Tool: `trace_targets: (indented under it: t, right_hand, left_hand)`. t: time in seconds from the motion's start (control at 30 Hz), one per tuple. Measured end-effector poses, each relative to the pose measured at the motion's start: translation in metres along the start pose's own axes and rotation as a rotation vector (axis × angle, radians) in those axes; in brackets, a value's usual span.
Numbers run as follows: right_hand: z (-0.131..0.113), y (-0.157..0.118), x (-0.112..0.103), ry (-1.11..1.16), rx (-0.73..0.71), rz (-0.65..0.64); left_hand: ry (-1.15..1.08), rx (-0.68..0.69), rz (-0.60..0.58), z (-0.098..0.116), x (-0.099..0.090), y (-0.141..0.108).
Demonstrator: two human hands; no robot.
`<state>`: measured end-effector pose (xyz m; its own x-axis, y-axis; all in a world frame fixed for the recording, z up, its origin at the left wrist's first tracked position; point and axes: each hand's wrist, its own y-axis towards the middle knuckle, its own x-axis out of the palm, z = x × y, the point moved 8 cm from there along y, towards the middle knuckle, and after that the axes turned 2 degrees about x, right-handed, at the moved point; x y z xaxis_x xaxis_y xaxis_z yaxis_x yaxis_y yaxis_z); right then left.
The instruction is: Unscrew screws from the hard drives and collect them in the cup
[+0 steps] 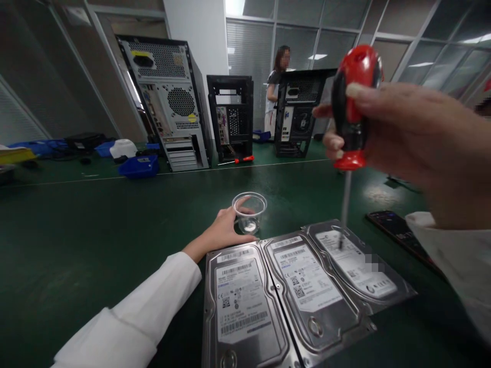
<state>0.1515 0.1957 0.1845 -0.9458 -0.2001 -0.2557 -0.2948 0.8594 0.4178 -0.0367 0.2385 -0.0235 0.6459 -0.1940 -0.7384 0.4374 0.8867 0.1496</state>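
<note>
My right hand (406,128) grips a red-and-black screwdriver (353,122) by its handle, shaft pointing down. The tip is over the label of the right-hand hard drive (351,258); I cannot tell whether it touches. My left hand (224,230) curls round a small clear plastic cup (249,207), fingers behind it and thumb along its near side. Something small and pale shows at the cup's bottom. Two more hard drives, a middle one (307,281) and a left one (240,291), lie label up side by side, just in front of the cup.
Past the drives on the green table (115,230) stand a silver computer case (180,102) and two black cases (245,92) (293,115). Another screwdriver (243,160) lies there. A phone (399,235) is at right, a blue bin (138,166) at left. A person (273,92) stands behind.
</note>
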Motion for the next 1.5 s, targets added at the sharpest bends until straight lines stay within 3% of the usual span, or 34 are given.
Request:
trace_targets:
  t: [0.1,0.33,0.47,0.63,0.97,1.5]
  right_hand:
    - [-0.007,0.013,0.032,0.402,-0.154,-0.11]
    - [0.041,0.02,0.078,0.676,-0.098,-0.217]
    - [0.05,0.016,0.077,0.684,-0.176,-0.167]
    - [0.059,0.018,0.073,0.71,-0.167,-0.072]
    - [0.066,0.021,0.082,0.591,-0.181,-0.101]
    - [0.068,0.023,0.083,0.64,-0.192,-0.095]
  left_hand:
    - [0.018,0.02,0.003,0.002,0.002,-0.001]
    - [0.005,0.067,0.033,0.01,0.0,-0.002]
    - [0.034,0.052,0.022,0.011,0.0,-0.002]
    - [0.018,0.053,0.019,0.008,0.001,-0.002]
    - [-0.016,0.068,0.022,0.011,0.001,-0.002]
    - [0.036,0.071,-0.011,0.016,0.003,-0.004]
